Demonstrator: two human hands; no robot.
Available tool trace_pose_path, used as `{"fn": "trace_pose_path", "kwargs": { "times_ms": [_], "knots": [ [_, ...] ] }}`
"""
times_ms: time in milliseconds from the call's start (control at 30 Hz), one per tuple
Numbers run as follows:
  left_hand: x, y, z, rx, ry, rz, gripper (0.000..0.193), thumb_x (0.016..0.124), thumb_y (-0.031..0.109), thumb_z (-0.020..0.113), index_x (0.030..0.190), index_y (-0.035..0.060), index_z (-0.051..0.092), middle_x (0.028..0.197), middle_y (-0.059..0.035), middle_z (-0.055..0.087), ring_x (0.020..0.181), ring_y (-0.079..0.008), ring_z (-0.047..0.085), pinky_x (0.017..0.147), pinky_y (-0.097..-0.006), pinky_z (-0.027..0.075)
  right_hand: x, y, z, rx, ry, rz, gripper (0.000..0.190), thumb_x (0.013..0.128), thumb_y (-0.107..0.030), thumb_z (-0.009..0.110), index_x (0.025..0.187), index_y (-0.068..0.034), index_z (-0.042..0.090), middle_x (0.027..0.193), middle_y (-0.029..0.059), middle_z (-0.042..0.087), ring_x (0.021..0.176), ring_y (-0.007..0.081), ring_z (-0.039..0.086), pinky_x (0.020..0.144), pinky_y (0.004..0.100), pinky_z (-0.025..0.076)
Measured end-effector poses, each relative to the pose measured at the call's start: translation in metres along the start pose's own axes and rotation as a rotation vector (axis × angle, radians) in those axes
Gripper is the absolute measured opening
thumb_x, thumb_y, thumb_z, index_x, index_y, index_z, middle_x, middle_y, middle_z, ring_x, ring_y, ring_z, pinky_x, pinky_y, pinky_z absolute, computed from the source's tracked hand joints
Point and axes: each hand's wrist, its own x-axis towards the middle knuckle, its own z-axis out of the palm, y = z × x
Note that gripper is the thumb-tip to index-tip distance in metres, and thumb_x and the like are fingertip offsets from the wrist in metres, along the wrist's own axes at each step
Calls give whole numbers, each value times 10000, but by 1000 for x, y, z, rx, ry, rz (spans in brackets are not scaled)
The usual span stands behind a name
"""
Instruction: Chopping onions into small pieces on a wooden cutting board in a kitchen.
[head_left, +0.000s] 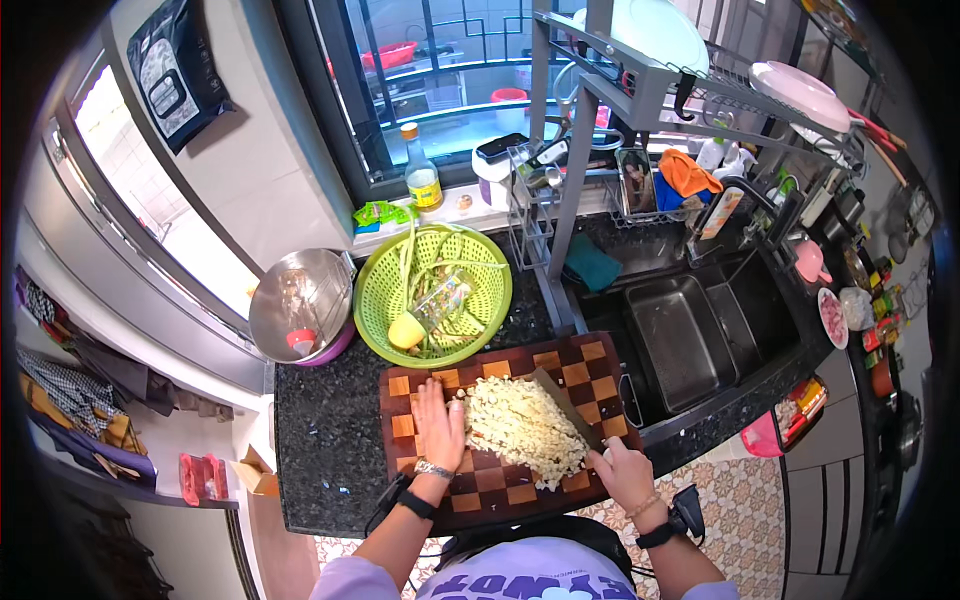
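Note:
A heap of chopped pale yellow-white vegetable pieces (521, 424) is spread over a checkered wooden cutting board (480, 487). Flat against the left edge of the heap lies my left hand (439, 427), its thumb beside the pieces and nothing in its grasp. My right hand (622, 472) grips a kitchen knife at the board's right side. The knife's broad dark blade (568, 407) runs along the right edge of the heap, pointing away from me. The fingers hide most of the handle.
Behind the board, a green plastic colander (366, 319) holds vegetable trimmings and a yellow-capped bottle (431, 307). A metal bowl (262, 300) stands to its left. At right are a dark sink (679, 345) and a grey dish rack's post (574, 202). A glass bottle (422, 176) occupies the windowsill.

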Motion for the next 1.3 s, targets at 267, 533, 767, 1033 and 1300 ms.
{"fn": "trace_pose_path", "kwargs": {
  "times_ms": [267, 533, 767, 1033, 1300],
  "knots": [
    [7, 44, 20, -304, -215, 258, 540, 996, 292, 476, 1410, -47, 401, 1476, -279, 373, 1397, -418, 326, 1144, -474, 273, 14, 10, 7, -140, 69, 109, 276, 940, -341, 586, 922, -73, 524, 731, 208, 668, 723, 428, 657, 630, 548, 496],
    [26, 54, 32, -366, -269, 418, 277, 950, 173, 573, 1167, 2, 601, 1205, -175, 589, 1157, -367, 549, 988, -428, 445, 18, -21, 24, -167, -29, 42, 250, 936, -346, 571, 935, -101, 521, 706, 182, 668, 695, 417, 658, 615, 549, 503],
    [-15, 55, -1, -431, -194, 383, 195, 883, 108, 643, 1056, 18, 639, 1126, -153, 595, 1072, -353, 579, 918, -402, 476, 6, -45, 32, -130, -78, -62, 210, 931, -304, 561, 933, -95, 541, 694, 187, 658, 672, 399, 663, 594, 529, 517],
    [-33, 41, -15, -399, -103, 233, 216, 835, 77, 686, 1036, 23, 627, 1121, -161, 588, 1064, -348, 563, 934, -401, 449, 11, -61, 32, -104, -63, -129, 216, 927, -282, 549, 927, -66, 541, 676, 176, 657, 656, 382, 670, 581, 511, 529],
    [-34, 44, -24, -249, 11, 312, 245, 828, 69, 699, 1057, 18, 629, 1132, -168, 585, 1024, -355, 584, 903, -393, 482, 6, -27, 31, 51, -181, -176, 294, 966, -376, 512, 1049, -95, 536, 733, 205, 667, 719, 413, 666, 624, 530, 517]
  ]
}}
